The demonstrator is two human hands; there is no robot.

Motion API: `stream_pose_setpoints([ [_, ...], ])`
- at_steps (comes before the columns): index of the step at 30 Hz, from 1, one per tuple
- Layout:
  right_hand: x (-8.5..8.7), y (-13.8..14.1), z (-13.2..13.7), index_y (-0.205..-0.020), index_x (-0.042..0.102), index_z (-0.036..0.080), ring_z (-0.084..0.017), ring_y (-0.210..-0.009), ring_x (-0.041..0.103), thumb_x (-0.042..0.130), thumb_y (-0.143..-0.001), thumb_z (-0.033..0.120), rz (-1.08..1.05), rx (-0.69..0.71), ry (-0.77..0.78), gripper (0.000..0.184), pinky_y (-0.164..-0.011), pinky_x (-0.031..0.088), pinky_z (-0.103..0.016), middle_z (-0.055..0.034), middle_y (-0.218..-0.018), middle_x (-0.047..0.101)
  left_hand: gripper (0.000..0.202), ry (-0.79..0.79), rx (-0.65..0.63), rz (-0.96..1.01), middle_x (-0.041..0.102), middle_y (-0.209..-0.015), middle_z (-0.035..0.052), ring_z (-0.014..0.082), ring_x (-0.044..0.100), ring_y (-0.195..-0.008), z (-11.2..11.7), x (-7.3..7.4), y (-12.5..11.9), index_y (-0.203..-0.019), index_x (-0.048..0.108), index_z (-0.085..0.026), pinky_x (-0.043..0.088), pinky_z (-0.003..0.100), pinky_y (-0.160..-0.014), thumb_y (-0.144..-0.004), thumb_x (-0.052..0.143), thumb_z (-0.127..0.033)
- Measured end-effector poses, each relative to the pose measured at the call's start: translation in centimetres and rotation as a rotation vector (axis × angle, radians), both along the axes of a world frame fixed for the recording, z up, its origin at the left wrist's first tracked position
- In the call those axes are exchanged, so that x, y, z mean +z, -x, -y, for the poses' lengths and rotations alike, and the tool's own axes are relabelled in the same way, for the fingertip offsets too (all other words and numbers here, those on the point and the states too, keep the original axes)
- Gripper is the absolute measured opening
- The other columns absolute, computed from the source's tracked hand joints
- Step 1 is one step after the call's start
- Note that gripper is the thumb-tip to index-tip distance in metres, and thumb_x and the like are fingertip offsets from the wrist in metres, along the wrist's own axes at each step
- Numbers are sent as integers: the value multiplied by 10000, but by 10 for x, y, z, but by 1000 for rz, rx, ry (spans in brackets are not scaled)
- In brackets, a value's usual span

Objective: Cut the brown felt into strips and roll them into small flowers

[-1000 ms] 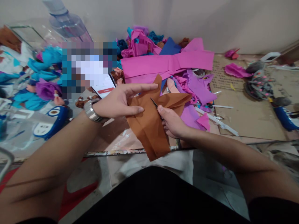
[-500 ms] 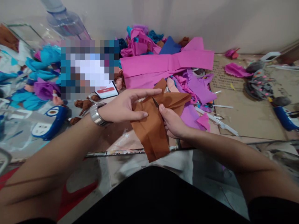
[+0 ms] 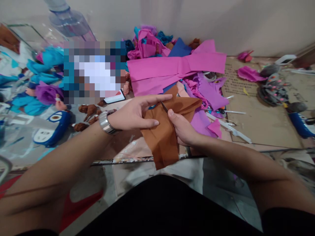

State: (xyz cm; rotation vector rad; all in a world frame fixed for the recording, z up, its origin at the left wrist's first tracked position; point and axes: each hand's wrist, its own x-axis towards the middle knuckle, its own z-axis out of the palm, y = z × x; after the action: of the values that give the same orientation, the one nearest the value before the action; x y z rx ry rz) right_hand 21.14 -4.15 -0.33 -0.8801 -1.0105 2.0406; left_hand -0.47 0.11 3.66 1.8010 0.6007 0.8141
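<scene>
A piece of brown crepe paper [image 3: 163, 141] hangs in folds between my hands at the table's front edge. My left hand [image 3: 133, 113], with a metal watch at the wrist, holds its left side. The thumb lies on top of the sheet, the index finger stretches along its upper part, and the other fingers are hidden. My right hand [image 3: 183, 127] is closed at the paper's right side. From beside its thumb sticks a pointed metal blade [image 3: 164, 107], directed up and left towards my left index finger; the handle is out of sight.
Pink crepe paper [image 3: 177, 67] and purple scraps [image 3: 209, 88] lie behind my hands. A phone [image 3: 115, 97], partly blurred out, is at left, near a blue-and-white tape dispenser [image 3: 52, 127] and blue paper flowers [image 3: 44, 78]. To the right are glue sticks [image 3: 231, 128] and flat cardboard [image 3: 265, 121].
My left hand has shifted slightly right along the brown paper, and the paper's left side has moved with it. My right hand and the blade have hardly moved.
</scene>
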Motion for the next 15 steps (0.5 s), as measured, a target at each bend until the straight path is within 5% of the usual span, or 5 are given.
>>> stream_pose_setpoints([
  [15,3,2,1,-1087,740,216,-273,-1081,757,636,-888,798,79,-29,-18,623,-827,643,-372,-78,-967,803,848,28,1,39,573,-1597,126,346,480,-1544,-3,2,1,-1482,663,-276,347,493,-1328,-705,980,-397],
])
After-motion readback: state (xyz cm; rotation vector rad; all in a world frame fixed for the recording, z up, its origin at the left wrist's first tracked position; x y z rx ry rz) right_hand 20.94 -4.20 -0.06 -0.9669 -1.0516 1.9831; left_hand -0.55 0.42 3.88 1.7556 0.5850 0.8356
